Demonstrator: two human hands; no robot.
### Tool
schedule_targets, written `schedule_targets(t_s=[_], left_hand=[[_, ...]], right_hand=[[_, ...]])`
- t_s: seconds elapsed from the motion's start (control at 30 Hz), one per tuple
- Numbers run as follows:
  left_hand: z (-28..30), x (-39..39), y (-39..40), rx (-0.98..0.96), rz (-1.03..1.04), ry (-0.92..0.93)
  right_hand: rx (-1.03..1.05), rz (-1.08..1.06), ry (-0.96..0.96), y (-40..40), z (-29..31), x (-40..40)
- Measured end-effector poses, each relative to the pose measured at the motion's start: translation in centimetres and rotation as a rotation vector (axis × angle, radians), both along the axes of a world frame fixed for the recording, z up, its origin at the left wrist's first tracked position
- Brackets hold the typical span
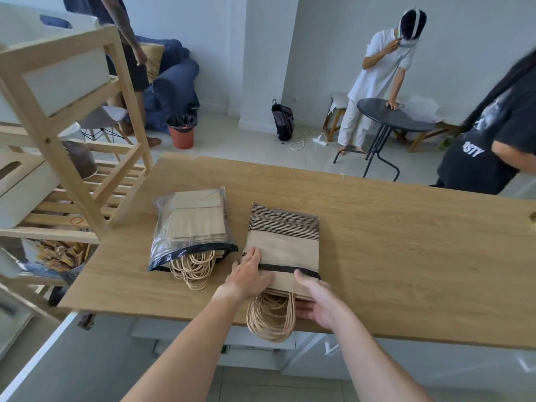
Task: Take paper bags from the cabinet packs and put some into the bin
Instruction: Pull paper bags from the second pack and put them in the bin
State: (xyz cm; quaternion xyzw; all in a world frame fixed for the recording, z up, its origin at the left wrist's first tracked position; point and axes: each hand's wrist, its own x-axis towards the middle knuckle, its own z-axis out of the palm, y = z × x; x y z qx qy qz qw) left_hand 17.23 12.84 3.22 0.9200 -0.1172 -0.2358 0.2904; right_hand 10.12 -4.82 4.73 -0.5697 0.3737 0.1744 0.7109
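Pointing handles-first at the person: bag pack (285, 245)

Both my bare forearms reach forward. My left hand (249, 271) lies palm down, fingers spread flat. My right hand (314, 303) curls loosely, thumb on top, fingers underneath.

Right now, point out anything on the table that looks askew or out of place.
The right pack of paper bags has its twine handles hanging over the table's near edge; both hands, left hand and right hand, are on it. Nothing spilled.
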Motion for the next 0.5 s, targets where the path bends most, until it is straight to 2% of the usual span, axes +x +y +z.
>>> schedule_targets(t_s=[0.1, 0.33, 0.43, 0.5], left_hand=[[-0.1, -1.1, -0.2, 0.092, -0.013, -0.012], [0.5, 0.1, -1.2, 0.163, -0.015, -0.012], [0.6, 0.7, -1.7, 0.185, -0.025, -0.026], [0.7, 0.8, -1.8, 0.16, -0.021, -0.04]], right_hand=[[-0.074, -0.15, -0.058, 0.2, -0.6, 0.7], [-0.045, 0.073, -0.011, -1.5, -1.2, -2.5], [0.009, 0.103, 0.017, -1.7, -1.2, -2.5], [-0.033, 0.082, 0.031, -1.6, -0.9, -2.0]])
